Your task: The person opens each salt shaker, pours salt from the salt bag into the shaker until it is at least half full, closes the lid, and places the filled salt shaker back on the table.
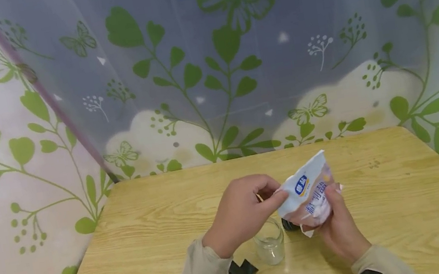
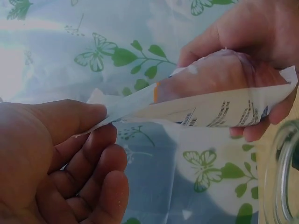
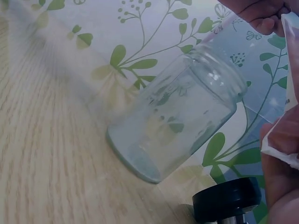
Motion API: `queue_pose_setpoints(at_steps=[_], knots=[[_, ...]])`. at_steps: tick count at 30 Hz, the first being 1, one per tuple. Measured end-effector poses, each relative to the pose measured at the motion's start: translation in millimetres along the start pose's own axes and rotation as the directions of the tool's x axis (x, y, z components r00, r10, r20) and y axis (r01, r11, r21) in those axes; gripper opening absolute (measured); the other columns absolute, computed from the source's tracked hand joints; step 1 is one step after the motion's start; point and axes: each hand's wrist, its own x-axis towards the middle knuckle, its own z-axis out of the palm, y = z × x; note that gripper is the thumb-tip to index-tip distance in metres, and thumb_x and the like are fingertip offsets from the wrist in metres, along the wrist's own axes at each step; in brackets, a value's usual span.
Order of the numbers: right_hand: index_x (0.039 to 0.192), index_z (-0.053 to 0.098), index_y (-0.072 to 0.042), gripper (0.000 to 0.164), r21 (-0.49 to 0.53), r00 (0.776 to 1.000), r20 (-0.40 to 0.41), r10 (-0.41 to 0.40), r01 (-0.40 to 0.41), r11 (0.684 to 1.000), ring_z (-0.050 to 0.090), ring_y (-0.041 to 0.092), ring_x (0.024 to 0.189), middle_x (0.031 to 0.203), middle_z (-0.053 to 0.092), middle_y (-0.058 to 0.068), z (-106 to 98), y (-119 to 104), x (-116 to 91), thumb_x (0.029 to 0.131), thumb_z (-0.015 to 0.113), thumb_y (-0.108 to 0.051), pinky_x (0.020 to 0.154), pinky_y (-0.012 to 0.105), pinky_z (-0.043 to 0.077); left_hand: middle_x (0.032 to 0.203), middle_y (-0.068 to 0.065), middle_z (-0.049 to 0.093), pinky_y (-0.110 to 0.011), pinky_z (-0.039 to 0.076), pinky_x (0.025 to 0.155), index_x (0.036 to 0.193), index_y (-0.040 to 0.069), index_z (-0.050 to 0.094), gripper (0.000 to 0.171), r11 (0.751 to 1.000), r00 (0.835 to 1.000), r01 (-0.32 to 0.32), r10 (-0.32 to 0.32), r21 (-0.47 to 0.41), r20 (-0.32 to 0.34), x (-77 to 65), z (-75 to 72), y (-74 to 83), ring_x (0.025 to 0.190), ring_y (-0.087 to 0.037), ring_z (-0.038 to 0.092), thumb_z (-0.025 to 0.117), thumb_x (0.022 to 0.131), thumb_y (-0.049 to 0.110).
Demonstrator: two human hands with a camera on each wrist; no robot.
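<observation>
The salt packet (image 1: 300,198) is suspended above the wooden table (image 1: 151,224), above and just to the right of the upright glass jar (image 1: 270,246) in the head view. The left hand (image 1: 244,209) clamps the packet's edge between thumb and index finger; its other fingers are loosely bent. The right hand (image 1: 343,235) grips the lower body of the packet.

The jar stands between the forearms. Just beside it is a black cap (image 3: 226,198) above a shiny metallic part; in the head view, packet and right hand cover most of this item. A patterned sheet (image 1: 181,114) forms the backdrop beyond the table.

Materials: the packet is thin, creased film, printed pale blue and pink, with ragged corners. The jar is clear, smooth and cylindrical, with an open, ringed neck. The tabletop has yellowish wood grain. The sheet carries green leaves and butterflies.
</observation>
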Motion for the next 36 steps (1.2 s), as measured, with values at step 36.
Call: queue_pose_setpoints(at_steps=[36], knots=[[0.114,0.058,-0.017,0.019,-0.132,0.977,-0.162,-0.135,0.115,0.985,0.070,0.005,0.085,0.097,0.072,-0.006,9,-3,17,0.113,0.040,-0.023,0.072,0.023,0.058,0.079,0.015,0.060,-0.022,0.048,0.068,0.090,0.020,0.074,0.009,0.962,0.998,-0.048,0.054,0.269,-0.017,-19.8,-9.3,-30.5,0.073,-0.006,0.056,0.075,0.096,0.027]])
